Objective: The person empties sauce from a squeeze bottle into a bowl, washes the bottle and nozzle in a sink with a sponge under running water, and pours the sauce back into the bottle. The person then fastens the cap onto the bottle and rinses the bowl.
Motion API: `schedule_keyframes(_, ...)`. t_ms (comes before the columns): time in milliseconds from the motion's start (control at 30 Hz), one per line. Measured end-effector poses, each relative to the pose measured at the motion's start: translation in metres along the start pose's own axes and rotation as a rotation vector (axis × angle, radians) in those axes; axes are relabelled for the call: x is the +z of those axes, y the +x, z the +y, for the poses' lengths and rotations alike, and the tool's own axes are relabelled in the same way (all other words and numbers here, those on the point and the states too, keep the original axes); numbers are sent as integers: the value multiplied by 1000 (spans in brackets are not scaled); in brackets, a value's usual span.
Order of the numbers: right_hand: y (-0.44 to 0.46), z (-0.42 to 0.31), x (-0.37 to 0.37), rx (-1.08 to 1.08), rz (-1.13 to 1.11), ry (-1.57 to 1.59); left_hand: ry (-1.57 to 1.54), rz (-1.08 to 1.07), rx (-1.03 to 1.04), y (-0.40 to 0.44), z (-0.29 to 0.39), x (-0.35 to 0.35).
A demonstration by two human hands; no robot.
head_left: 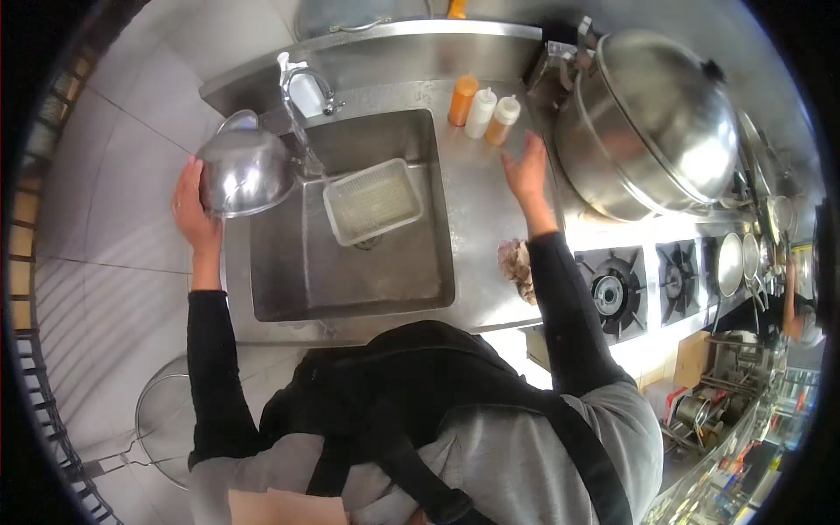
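Gripping a metal bowl [248,179] over the left edge of the sink [385,284], the left hand [192,206] presses its side; the right hand [527,175], released, hovers right of the sink near three bottles [480,114]. A plastic tub [374,203] sits inside the sink.

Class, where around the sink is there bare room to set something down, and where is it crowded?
Bare counter lies between the sink's right rim, the three bottles and the crumpled brown item. Also free: the sink floor in front of the white tub. Crowded: the back right, bottles near the large pot; and the left, where the left hand holds a metal bowl.
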State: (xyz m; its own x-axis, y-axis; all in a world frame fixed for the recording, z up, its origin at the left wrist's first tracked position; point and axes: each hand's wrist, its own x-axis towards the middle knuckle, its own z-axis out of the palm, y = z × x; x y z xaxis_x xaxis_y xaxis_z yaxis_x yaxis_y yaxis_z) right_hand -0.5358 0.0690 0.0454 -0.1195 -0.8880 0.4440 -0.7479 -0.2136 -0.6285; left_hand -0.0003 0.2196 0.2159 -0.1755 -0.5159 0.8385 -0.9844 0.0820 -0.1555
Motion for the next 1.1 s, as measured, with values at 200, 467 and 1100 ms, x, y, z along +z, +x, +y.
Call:
schedule_keyframes(200,58,16,44,34,240,-32,-180,-221,-602,-65,-5,-11)
schedule_keyframes(467,94,61,55,211,-121,264,-1033,-1006,-1275,-111,102,64)
schedule_keyframes(1100,83,1,85,189,-11,-26,-1628,-1480,-1161,-95,296,92)
